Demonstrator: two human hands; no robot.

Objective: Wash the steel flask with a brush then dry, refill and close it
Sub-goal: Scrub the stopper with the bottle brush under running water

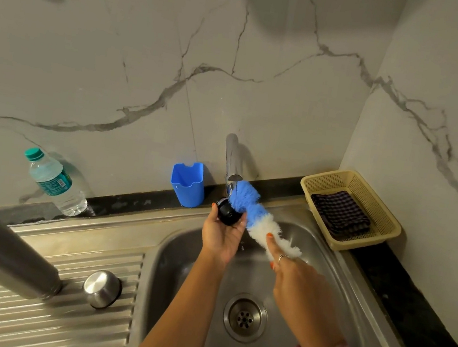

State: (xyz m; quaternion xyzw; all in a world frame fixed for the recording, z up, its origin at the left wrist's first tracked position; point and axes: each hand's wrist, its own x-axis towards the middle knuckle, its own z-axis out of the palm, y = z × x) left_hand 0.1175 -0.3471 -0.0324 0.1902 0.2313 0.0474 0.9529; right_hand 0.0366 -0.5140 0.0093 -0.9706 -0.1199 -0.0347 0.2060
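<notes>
1. Nearest the camera, the steel flask is standing mouth-down on the ribbed drainboard at lower left, its long axis leaning up and to the left in this wide view, and neither hand is touching it.
2. Just beside its mouth end, a rounded steel cap is sitting on the same ribs, apart from the flask.
3. Over the sink basin, the right hand is gripping the bottle brush low on its white bristles, index finger lying along it; the handle below is hidden, so how the other fingers are closing cannot be told.
4. The brush's long axis is running from that hand up and leftward, its blue tip lying under the tap.
5. The left hand is cradling a small black stopper in curled fingers, palm up, and the blue bristles are pressing against the stopper's right side; this is looking like the scrubbing of the inner lid.
6. The coming reach is turning on this: the flask is lying down and far left of both hands, so the left hand is the nearer one.
7. Farther back, a blue cup, a plastic water bottle and a mesh basket holding a dark checked cloth are sitting along the marble wall.
</notes>
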